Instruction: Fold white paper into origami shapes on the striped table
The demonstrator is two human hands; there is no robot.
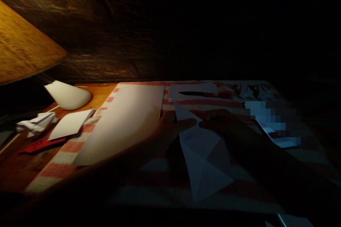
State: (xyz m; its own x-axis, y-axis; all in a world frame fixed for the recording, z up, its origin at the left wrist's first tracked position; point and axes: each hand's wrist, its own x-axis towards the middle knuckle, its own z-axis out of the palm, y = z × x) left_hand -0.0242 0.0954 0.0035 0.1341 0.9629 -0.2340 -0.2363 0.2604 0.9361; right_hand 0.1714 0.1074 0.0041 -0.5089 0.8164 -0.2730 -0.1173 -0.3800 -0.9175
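Note:
A creased sheet of white paper (205, 159) is held up over the striped cloth, its fold lines crossing near the middle. My left hand (176, 124) pinches its upper part from the left, thumb pointing inward. From the right, my right hand (220, 120) pinches the same spot, thumb tip almost meeting the other thumb. Both hands are dark, and their lower fingers are lost in shadow. Left of the hands lies a large plain white sheet (128, 120). Behind them a knife (197, 93) with a dark blade and red handle rests on a smaller white sheet (174, 94).
A lamp with a yellow shade (26, 49) and white base (70, 95) stands at left. Near it are crumpled paper (37, 123), a white pad (71, 124) and a red object (44, 145). Folded paper pieces (246, 91) and a lit, pixelated screen (269, 117) lie right on the red-and-white cloth (60, 158).

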